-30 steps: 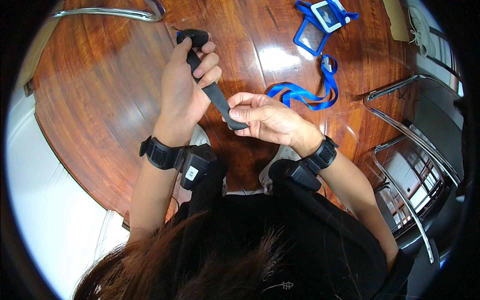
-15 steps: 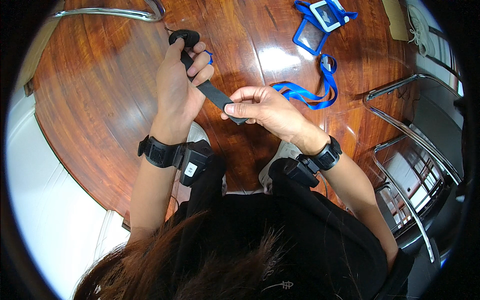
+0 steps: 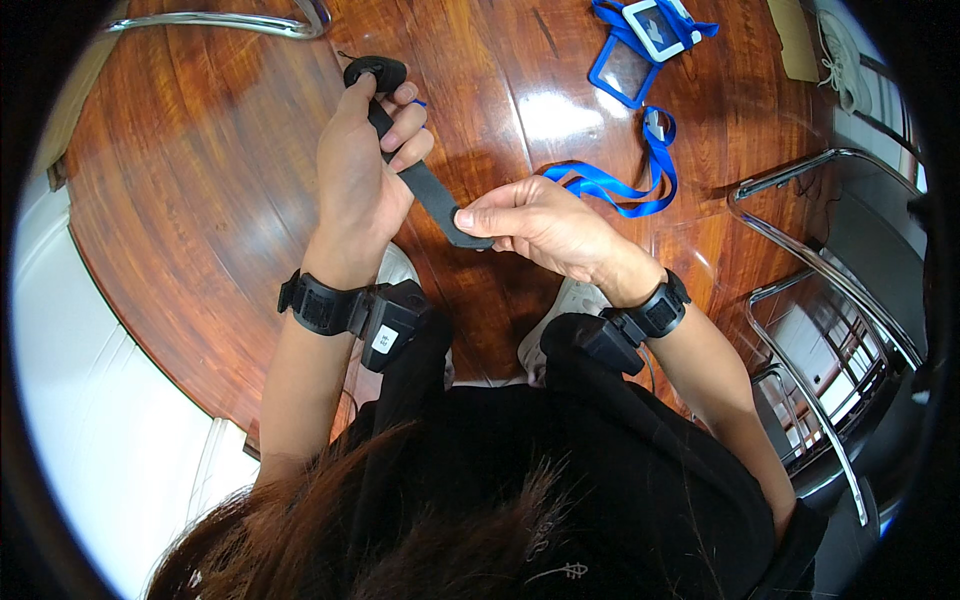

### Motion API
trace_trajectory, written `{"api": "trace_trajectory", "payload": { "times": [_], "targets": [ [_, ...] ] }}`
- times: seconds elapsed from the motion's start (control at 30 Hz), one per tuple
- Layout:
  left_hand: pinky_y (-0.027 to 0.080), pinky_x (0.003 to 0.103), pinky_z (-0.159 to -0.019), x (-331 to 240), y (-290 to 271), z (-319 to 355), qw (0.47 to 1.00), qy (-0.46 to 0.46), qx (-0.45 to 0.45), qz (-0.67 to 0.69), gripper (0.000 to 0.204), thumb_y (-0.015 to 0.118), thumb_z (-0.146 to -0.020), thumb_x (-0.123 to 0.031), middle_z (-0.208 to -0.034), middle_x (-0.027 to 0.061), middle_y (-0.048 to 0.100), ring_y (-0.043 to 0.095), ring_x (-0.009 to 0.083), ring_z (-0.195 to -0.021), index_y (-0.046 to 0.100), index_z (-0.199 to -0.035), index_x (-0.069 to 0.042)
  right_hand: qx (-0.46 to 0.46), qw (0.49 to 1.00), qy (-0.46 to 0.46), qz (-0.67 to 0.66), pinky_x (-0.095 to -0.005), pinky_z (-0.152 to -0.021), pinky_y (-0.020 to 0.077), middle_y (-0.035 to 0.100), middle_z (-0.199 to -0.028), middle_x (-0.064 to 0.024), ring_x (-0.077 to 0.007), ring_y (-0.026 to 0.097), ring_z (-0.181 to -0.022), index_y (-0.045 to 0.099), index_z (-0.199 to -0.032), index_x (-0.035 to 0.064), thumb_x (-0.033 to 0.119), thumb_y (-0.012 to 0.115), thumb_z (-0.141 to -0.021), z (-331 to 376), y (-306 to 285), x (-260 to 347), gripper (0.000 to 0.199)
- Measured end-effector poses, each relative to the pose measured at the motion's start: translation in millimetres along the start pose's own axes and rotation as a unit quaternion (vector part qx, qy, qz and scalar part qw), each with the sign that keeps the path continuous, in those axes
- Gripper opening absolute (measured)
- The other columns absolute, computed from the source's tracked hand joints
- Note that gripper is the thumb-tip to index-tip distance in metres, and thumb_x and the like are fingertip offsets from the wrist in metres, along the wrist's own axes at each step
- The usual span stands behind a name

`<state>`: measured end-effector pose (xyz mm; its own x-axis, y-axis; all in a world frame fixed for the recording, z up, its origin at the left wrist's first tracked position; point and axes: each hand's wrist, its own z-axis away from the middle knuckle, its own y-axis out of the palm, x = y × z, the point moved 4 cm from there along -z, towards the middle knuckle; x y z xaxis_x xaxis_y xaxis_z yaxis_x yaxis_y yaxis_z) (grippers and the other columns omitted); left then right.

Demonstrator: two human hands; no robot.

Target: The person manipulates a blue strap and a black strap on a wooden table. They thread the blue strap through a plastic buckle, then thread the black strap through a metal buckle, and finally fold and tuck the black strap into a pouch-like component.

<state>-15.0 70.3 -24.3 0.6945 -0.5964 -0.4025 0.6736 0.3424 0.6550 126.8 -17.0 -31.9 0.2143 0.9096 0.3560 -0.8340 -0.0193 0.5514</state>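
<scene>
A flat black strap stretches slantwise between my two hands, over the wooden surface. My left hand is closed around its upper part, with the thumb pressed on a rounded black bunch at that end; whether this is rolled strap or a separate piece I cannot tell. A bit of blue shows behind the left fingers, mostly hidden. Lower down, my right hand pinches the strap's other end between thumb and fingers. That end bends to the right under the thumb.
A blue lanyard ribbon curls right of my hands. Beyond it lie a blue-framed badge holder and a white-framed one. Chrome-legged chairs stand at the right; a chrome bar crosses the far left. A white shoe is far right.
Both hands have shifted slightly right with the strap. The strap's lower end now bends more sharply to the right at my right thumb.
</scene>
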Motion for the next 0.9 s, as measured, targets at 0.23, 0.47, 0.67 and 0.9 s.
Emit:
{"api": "trace_trajectory", "payload": {
  "times": [0.23,0.47,0.67,0.9],
  "targets": [
    [0.027,0.02,-0.046,-4,-2,-1,1.0,0.0,0.011,0.005,0.019,0.035,-0.1,-0.018,-0.084,0.0047,0.047,0.032,0.0058,-0.055,0.044,-0.1,-0.002,0.091,0.99,-0.01,-0.104,-0.0202,-0.067,0.0472,0.066,-0.089,-0.0053,-0.0081,0.058,-0.076,0.066,-0.103,-0.0047,0.016,0.067,-0.087,5,3,3,0.026],
    [0.027,0.019,-0.047,-7,-1,-2,0.999,0.002,0.021,0.032,0.016,0.035,-0.1,-0.017,-0.084,0.0051,0.048,0.033,0.0059,-0.057,0.042,-0.096,-0.004,0.17,0.974,-0.017,-0.15,-0.0204,-0.073,0.0512,0.066,-0.101,-0.0099,-0.0111,0.062,-0.084,0.06,-0.115,-0.0074,0.009,0.064,-0.089,9,-2,3,0.031],
    [0.027,0.02,-0.046,-5,0,-2,0.999,-0.011,0.02,0.037,0.017,0.037,-0.099,-0.017,-0.082,0.0047,0.048,0.033,0.006,-0.055,0.045,-0.096,-0.002,0.134,0.973,0.004,-0.189,-0.0218,-0.075,0.0534,0.066,-0.101,-0.0118,-0.0134,0.063,-0.084,0.061,-0.111,-0.0076,0.008,0.064,-0.088,0,-4,-5,0.028],
    [0.026,0.02,-0.044,3,4,3,1.0,-0.014,-0.004,0.011,0.019,0.039,-0.099,-0.017,-0.082,0.0047,0.049,0.033,0.0059,-0.053,0.048,-0.096,0.0,0.116,0.983,0.064,-0.129,-0.0214,-0.073,0.0531,0.068,-0.091,-0.0117,-0.0132,0.064,-0.08,0.065,-0.099,-0.0052,0.005,0.066,-0.086,-1,-3,-7,0.017]
  ]
}}
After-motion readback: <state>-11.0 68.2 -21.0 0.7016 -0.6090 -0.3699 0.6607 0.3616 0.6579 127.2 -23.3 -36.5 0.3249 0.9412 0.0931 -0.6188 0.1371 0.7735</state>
